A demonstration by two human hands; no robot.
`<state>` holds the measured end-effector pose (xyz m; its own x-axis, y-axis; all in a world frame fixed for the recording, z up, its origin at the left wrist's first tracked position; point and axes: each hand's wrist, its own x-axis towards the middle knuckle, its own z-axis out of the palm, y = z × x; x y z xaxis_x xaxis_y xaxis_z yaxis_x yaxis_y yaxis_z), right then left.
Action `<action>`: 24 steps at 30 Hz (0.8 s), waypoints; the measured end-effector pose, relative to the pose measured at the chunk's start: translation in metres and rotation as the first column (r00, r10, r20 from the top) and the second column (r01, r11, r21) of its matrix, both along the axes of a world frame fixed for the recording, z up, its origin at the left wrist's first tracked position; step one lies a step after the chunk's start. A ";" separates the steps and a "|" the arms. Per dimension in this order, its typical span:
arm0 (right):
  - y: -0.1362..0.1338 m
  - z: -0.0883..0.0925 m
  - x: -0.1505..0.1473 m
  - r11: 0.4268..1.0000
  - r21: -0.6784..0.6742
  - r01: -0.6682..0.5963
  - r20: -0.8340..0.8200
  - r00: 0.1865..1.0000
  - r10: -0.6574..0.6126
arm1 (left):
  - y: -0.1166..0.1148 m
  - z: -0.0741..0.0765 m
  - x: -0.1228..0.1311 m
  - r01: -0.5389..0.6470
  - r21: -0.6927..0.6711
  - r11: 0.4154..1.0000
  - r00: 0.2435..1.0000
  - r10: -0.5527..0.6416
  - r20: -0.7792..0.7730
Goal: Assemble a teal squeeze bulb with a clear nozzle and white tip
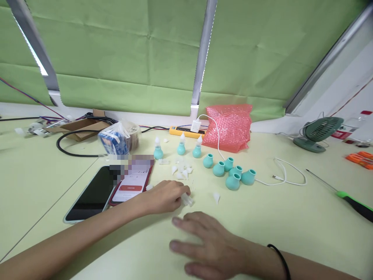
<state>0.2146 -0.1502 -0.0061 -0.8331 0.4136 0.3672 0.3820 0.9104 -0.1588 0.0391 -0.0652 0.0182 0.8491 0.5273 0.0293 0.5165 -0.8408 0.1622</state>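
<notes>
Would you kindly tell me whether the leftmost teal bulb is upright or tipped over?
Upright: the teal bulb rests on its base, with its translucent top pointing up.

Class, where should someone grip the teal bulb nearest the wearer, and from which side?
Probably by the wide round body of that teal bulb, with the right hand coming from the near side. Its narrow neck and open mouth point upward, so a low grip leaves the mouth uncovered. Other teal bulbs crowd it behind and to the right; its near side is unobstructed.
</notes>
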 end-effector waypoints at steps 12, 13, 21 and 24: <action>0.003 -0.001 -0.004 0.962 -0.202 0.183 0.139 0.978 -0.157 | 0.009 0.001 -0.004 -0.074 -0.053 0.996 0.996 0.076 0.042; 0.004 -0.004 -0.004 0.960 -0.165 0.224 0.119 0.971 -0.206 | 0.010 0.002 -0.005 -0.088 -0.051 0.995 0.995 0.090 0.050; 0.014 -0.017 -0.002 0.898 0.043 0.438 -0.074 0.897 -0.435 | 0.017 0.019 -0.012 -0.162 -0.156 0.974 0.967 0.188 0.170; 0.016 -0.015 -0.002 0.883 -0.045 0.467 -0.196 0.863 -0.466 | 0.017 0.024 -0.012 -0.142 -0.334 0.932 0.957 0.216 0.196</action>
<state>0.2129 -0.1344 -0.0206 -0.4541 0.7342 0.5048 0.7238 0.6343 -0.2715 0.0269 -0.0482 0.0425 0.7301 0.6831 0.0171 0.5720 -0.6247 0.5316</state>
